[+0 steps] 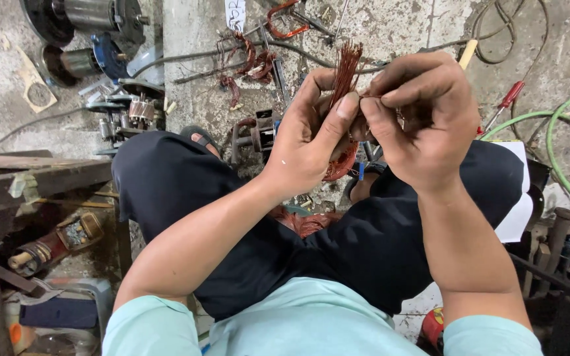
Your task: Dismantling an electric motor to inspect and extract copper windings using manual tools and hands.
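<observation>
— Over at the left of the frame, what's lying about?

— Grey metal motor housings (pixel 90 16) at the upper left, a small armature with a copper commutator (pixel 141 109) below them, and a rusty brown metal bench (pixel 34 173) at mid-left. None of it is being touched.

— And the middle, where the hands are?

— The left hand (pixel 305 142) is curled shut, thumb and forefinger pinched round a bundle of thin reddish copper wire strands (pixel 346 66) that fans upward above the knuckles. Beneath the palm, a looped coil of the same copper wire (pixel 339 165) hangs down toward the dark trousers.

— The other one?

— The right hand (pixel 420 118), just beside the left and touching it, has its fingertips closed on the strands near the bundle's base. I can't tell exactly how many it grips.

— How far along, would you say?

— My guess is midway: the strand ends look gathered but loose, not yet twisted or bound. More tangled copper wire scraps (pixel 249 62) lie on the concrete floor (pixel 397 26) above.

— Anything to the right?

— A red-handled screwdriver (pixel 509 99) and a green hose (pixel 552 125), well apart from the hands.
</observation>
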